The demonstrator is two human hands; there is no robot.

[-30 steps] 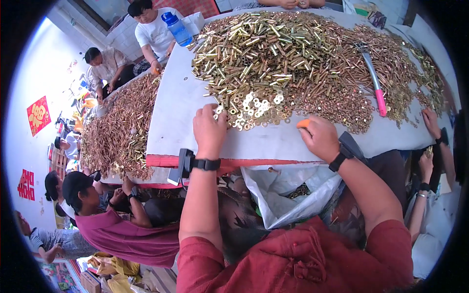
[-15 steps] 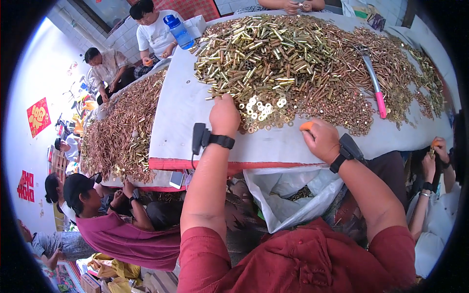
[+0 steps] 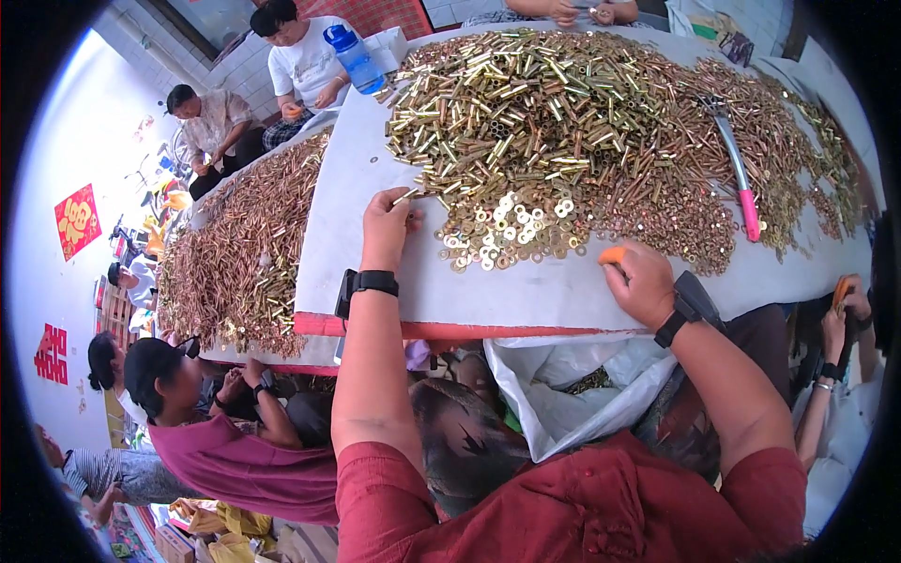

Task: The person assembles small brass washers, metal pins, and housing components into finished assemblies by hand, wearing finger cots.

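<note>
A short brass tube (image 3: 406,195) sticks out from the fingertips of my left hand (image 3: 383,230), which is closed on it at the left edge of the pile. My right hand (image 3: 644,286) is curled over the pale tabletop near its front edge. At its fingertips shows a small orange piece (image 3: 612,255); whether it is held or worn on a finger I cannot make out. Between the hands, slightly farther off, lie many shiny flat washers (image 3: 511,225). Behind them rises a large heap of brass tubes (image 3: 526,103).
Right of the heap lies a metal tool with a pink handle (image 3: 748,211). An open white bag (image 3: 554,427) hangs below the table's red front edge. A blue bottle (image 3: 355,61) stands far left. Other people sit around, one in purple (image 3: 249,450) beside a second coppery heap (image 3: 230,253).
My left hand has moved left and slightly nearer, off the heap's front edge, and a brass tube now shows in its fingers. My right hand has shifted little; the whole view has moved slightly.
</note>
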